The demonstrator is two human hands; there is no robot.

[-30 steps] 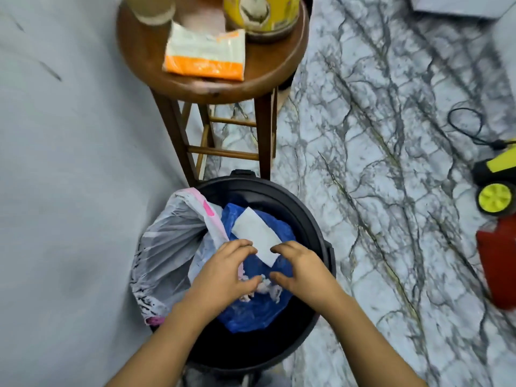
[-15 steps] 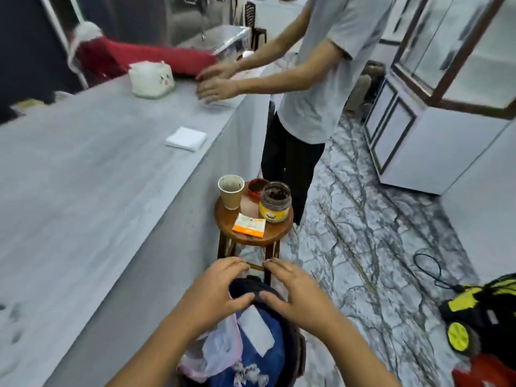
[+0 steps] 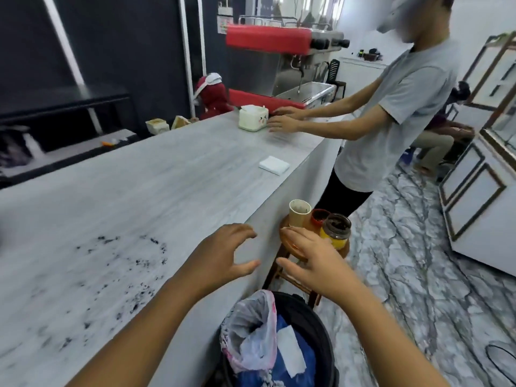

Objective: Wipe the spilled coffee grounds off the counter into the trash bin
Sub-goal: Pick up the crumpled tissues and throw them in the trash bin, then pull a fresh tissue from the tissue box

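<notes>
Head view looks forward and down along counter, edges somewhat blurred

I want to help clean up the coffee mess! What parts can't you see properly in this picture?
All in the head view:
- The trash bin: its near side is cut off by the bottom edge.
- The coffee grounds: blurred, so how far they spread leftward is unclear.
- The stool: the right hand covers part of its top.
- The open jar: its label is too blurred to read.

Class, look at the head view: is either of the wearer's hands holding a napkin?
No. The left hand and right hand are both open and empty, while the napkin lies apart on the counter.
</notes>
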